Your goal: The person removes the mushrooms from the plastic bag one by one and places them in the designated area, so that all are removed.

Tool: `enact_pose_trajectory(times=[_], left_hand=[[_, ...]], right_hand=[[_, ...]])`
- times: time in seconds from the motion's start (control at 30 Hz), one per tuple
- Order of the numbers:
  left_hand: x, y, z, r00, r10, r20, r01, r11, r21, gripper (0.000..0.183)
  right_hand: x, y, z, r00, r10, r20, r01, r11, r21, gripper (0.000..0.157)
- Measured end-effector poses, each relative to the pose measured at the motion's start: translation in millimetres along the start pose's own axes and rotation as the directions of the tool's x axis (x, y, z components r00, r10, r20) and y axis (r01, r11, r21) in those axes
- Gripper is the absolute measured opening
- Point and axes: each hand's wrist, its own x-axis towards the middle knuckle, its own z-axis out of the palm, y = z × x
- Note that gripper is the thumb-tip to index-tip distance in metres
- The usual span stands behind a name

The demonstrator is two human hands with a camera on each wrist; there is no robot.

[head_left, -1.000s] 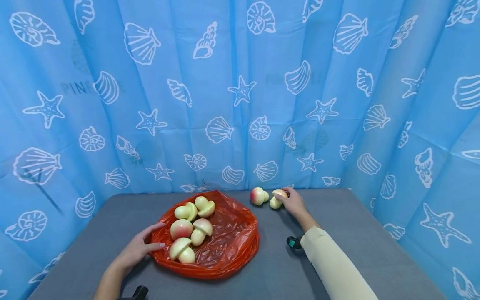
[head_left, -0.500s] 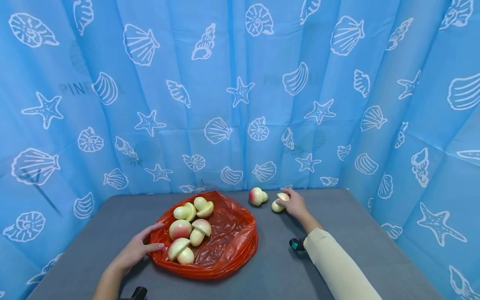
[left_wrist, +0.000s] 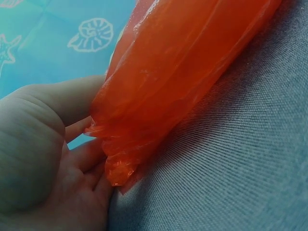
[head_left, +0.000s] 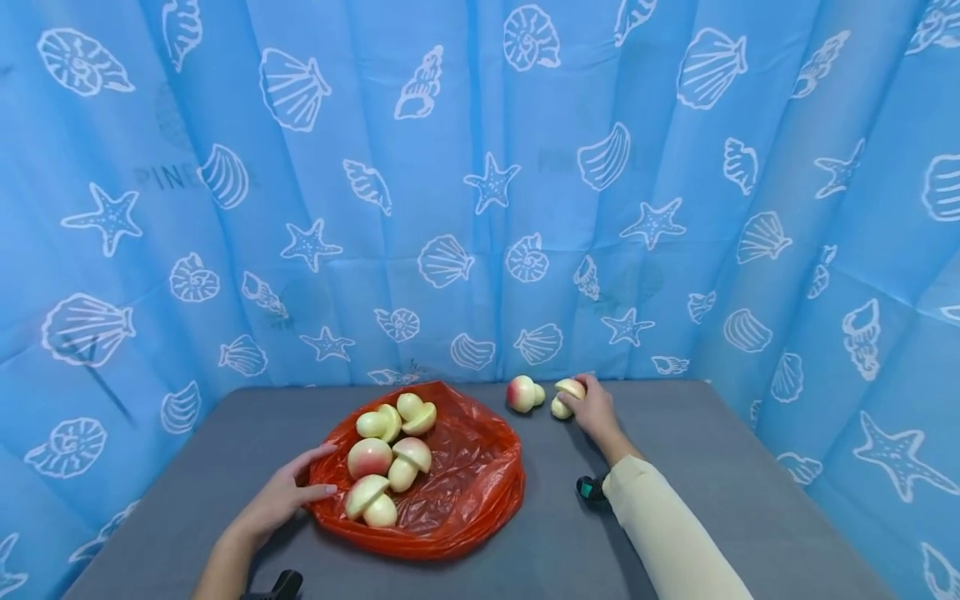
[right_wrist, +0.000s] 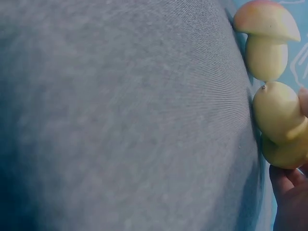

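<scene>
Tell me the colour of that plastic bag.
The plastic bag is red; it shows best in the head view.

Cream right sleeve [head_left: 673,527], black wrist device [head_left: 597,489] with green patch [head_left: 585,487].

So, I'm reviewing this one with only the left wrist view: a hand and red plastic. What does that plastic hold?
Observer: The head view shows five mushroom-shaped pieces in the red bag.
Operator: And the person's other hand?
Observer: The right hand holds another mushroom-shaped piece.
Operator: Is anything next to that one?
Observer: Yes, a loose mushroom-shaped piece, its red-tinged cap turned away from the held one.
</scene>
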Motion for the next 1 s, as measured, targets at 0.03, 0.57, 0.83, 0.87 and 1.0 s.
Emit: enact_pose_trajectory(times=[0.03, 0.57, 0.83, 0.87, 1.0], left_hand=[[1.0, 0.0, 0.1, 1.0, 0.001, -0.001, -0.001, 1.0, -0.001, 0.073], [0.2, 0.9, -0.9, 1.0, 0.01, 0.009, -0.01, 1.0, 0.004, 0.073], [1.2, -0.8, -1.0, 1.0, 0.0, 0.004, 0.0, 1.0, 0.005, 0.073], [1.0, -0.7, -0.8, 1.0, 0.0, 0.004, 0.0, 1.0, 0.006, 0.073], [-0.1, 0.5, 0.4, 1.0, 0.011, 0.011, -0.012, 1.0, 0.01, 0.073]], right_hand=[[0.5, 0.0, -0.1, 1.0, -0.006, 0.0, 0.006, 1.0, -0.003, 0.052], [4.0, -2.5, -3.5, 0.998, -0.025, 0.06, 0.027, 0.999, -0.027, 0.068], [2.2, -0.9, -6.0, 0.997, -0.052, 0.053, 0.058, 0.993, -0.105, 0.069], [1.9, -0.4, -6.1, 0.997, -0.061, 0.048, 0.065, 0.992, -0.106, 0.068], [0.7, 0.4, -7.4, 0.996, -0.088, 0.029, 0.091, 0.99, -0.105, 0.065]])
